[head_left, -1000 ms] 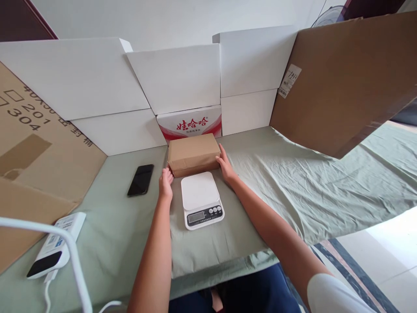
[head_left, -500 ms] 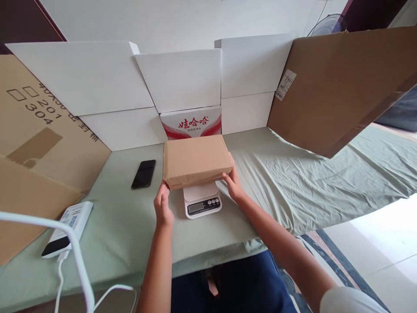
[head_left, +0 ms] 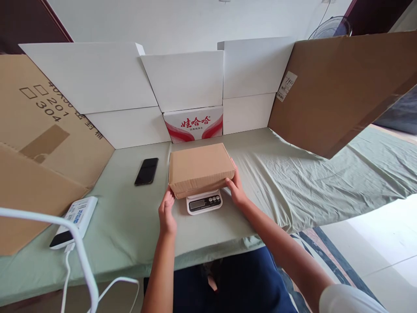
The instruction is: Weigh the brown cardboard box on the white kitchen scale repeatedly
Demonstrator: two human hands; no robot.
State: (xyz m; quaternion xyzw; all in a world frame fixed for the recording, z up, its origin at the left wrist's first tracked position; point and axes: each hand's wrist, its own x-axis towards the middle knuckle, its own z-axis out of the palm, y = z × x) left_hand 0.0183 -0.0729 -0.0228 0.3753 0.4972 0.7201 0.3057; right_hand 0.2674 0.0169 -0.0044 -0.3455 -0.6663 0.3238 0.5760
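Note:
A closed brown cardboard box [head_left: 202, 167] is held level between my two hands, over a small white kitchen scale [head_left: 205, 204]. My left hand [head_left: 167, 211] grips the near left corner, its fingers partly hidden behind the box. On the right end, my right hand [head_left: 236, 184] has the thumb on the front face and the fingers along the side. The box covers the scale's weighing plate, so I cannot tell whether the two touch. The scale's display and buttons show below the box's front edge.
A black phone [head_left: 147, 171] lies left of the box. Nearer left is a white power bank [head_left: 74, 222] with a cable, beside a white curved tube [head_left: 76, 239]. White boxes [head_left: 182, 80] and large brown cardboard panels [head_left: 339, 91] wall the green cloth [head_left: 130, 230].
The box has come lower and nearer to me, covering more of the scale. Both hands moved with it. The whole view has shifted slightly.

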